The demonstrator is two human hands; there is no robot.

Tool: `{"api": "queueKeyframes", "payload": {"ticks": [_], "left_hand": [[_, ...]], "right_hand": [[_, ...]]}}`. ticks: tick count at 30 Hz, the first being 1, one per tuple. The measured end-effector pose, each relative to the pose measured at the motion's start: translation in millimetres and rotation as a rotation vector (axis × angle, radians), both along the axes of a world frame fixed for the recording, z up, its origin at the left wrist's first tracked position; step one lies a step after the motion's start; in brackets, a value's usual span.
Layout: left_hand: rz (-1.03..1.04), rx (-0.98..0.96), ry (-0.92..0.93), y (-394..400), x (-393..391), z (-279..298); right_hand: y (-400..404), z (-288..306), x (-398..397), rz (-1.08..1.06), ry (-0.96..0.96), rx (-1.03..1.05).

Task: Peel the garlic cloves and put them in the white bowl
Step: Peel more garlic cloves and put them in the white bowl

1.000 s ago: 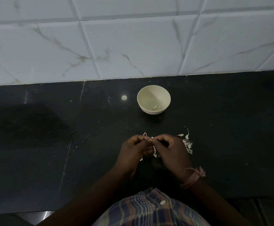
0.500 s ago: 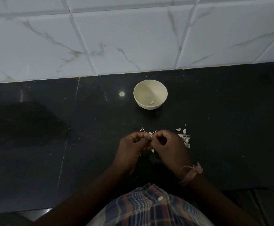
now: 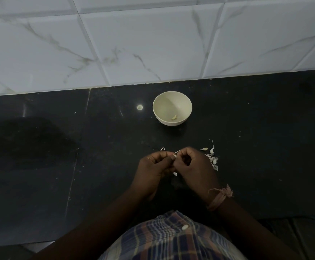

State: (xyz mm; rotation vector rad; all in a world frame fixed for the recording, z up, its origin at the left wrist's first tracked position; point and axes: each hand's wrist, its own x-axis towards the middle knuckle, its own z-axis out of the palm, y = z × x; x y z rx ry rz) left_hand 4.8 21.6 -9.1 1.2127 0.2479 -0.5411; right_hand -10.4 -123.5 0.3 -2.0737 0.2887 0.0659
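A garlic clove [image 3: 174, 156] is pinched between the left hand [image 3: 154, 170] and the right hand [image 3: 194, 167], both curled tight around it just above the black bench [image 3: 96, 166]. One peeled clove [image 3: 174, 117] is sat in the white bowl [image 3: 172, 108] — placed further back, near the tiled wall [image 3: 153, 44]. Loose skins [image 3: 213, 158] are scattered just beside the right hand.

One peeled garlic clove [image 3: 174, 117] lies inside the upright white bowl [image 3: 172, 94].
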Motion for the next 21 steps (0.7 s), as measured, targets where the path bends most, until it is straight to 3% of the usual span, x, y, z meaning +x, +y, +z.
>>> {"api": "queueKeyframes", "payload": {"ticks": [6,13,21], "left_hand": [[-0.008,-0.11,0.082,-2.9,2.7,5.8],[-0.033,-0.115,0.089,-3.3,7.6,8.2],[-0.004,-0.151,0.128,-1.1,7.8,0.8]], "right_hand": [[-2.1,0.3,0.4,-0.002,0.028,0.108],[-9.0,-3.0,-0.6,0.07,-0.052,-0.043],[-7.6,-9.1,-1.0,0.057,-0.004,0.018]]}}
